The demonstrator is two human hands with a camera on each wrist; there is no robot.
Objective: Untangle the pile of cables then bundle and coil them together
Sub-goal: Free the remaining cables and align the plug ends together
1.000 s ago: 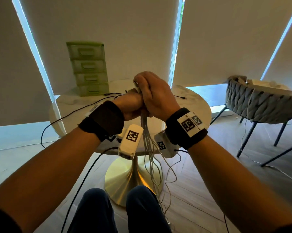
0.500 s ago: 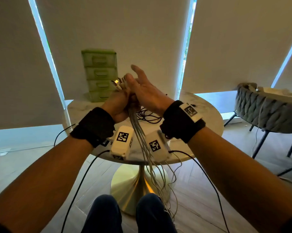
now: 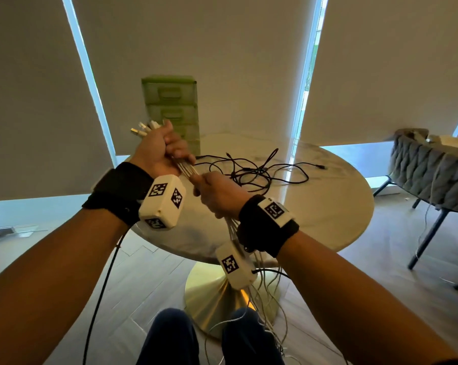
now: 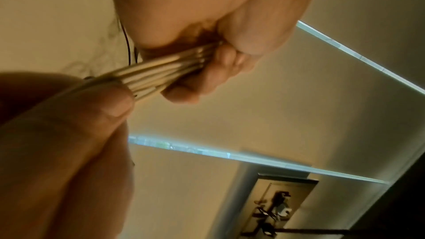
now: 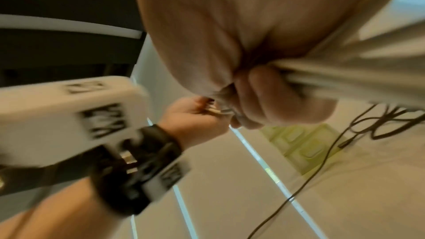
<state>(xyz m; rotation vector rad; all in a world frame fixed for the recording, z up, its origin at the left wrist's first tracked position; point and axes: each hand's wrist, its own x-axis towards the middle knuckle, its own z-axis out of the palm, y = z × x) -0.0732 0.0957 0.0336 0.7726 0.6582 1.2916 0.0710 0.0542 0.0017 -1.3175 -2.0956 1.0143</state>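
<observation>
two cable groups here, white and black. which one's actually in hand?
The white cables: left hand grips them below the plugs, right hand grips lower down, tails hanging to the floor. The black cables lie loose on the table, untouched.

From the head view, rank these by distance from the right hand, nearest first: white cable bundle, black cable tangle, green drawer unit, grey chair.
1. White cable bundle: in the right hand itself.
2. Black cable tangle: on the table just beyond.
3. Green drawer unit: table's far left.
4. Grey chair: off to the right.
</observation>
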